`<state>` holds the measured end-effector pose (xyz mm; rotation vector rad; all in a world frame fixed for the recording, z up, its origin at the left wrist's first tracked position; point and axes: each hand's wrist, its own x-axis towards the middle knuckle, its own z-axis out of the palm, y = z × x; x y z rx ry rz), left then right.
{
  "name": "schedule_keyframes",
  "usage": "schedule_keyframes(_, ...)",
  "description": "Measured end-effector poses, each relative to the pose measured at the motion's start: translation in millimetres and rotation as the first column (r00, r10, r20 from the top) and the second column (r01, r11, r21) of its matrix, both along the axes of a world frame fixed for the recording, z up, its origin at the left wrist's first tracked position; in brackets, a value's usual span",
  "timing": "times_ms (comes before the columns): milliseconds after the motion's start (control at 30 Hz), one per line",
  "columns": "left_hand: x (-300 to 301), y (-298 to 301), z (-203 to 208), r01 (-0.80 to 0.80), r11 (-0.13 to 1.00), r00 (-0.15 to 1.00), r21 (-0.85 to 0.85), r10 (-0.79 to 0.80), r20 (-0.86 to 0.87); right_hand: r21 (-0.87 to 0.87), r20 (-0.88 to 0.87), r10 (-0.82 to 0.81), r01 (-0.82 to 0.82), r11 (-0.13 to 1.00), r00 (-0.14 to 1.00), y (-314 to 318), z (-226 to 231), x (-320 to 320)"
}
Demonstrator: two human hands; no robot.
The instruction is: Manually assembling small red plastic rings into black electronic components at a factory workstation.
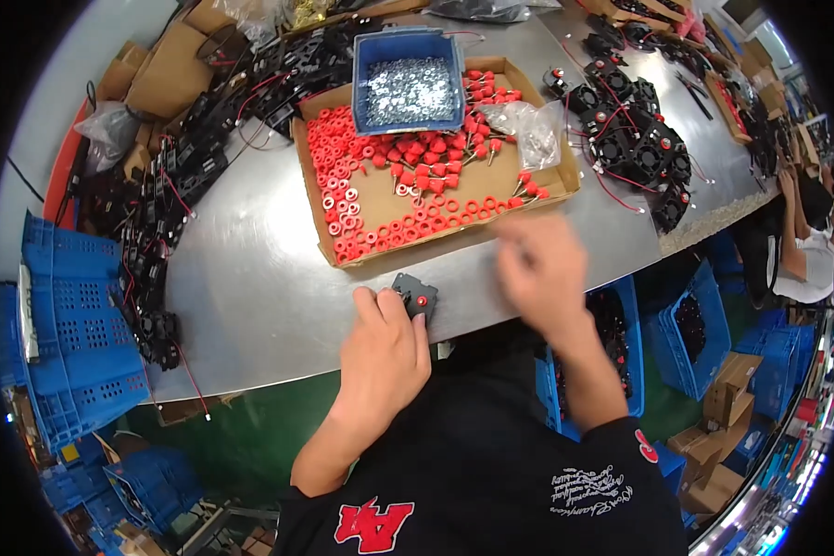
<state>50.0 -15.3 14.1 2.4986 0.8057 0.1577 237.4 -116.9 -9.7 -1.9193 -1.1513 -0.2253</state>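
My left hand (383, 357) is closed on a small black plastic part (414, 289) just above the metal table's front edge. A red piece with a shiny centre sits on that part's face. My right hand (549, 273) is blurred by motion near the front right corner of a shallow cardboard tray (502, 176), and its fingers are too smeared to read. Red rings (338, 148) fill the tray's left side and front. Red knobs with metal pins (433, 167) are heaped in its middle. A blue bin (408, 44) of small metal pieces (408, 93) rests on the tray's back.
A clear plastic bag (539, 139) lies in the tray's right side. Black fan units with wires (635, 144) are piled on the right of the table, black parts (148, 241) on the left. Blue crates (74, 306) flank the table. At far right another person (792, 232) is partly visible.
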Motion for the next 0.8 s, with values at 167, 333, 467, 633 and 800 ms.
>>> schedule_keyframes(167,3,6,-1,0.022,0.998,1.0,0.053,-0.022,0.003,-0.131,0.17,-0.187,0.21,0.969,0.967,19,9,114)
schedule_keyframes(333,-3,11,-3,-0.007,1.0,0.999,0.016,0.007,0.044,-0.664,0.169,-0.077,0.171,0.728,0.983,45,23,129)
schedule_keyframes(467,-2,11,-3,-0.001,1.0,0.998,0.007,0.001,0.069,-0.576,0.173,-0.07,0.158,0.802,0.982,45,23,130)
schedule_keyframes(633,-3,14,-6,-0.008,1.0,0.997,-0.011,0.009,0.074,-0.532,0.187,-0.049,0.142,0.835,0.981,45,22,134)
schedule_keyframes(800,-3,13,-9,-0.025,0.999,0.996,-0.03,0.027,0.083,-0.456,0.241,-0.065,0.172,0.873,0.968,43,12,131)
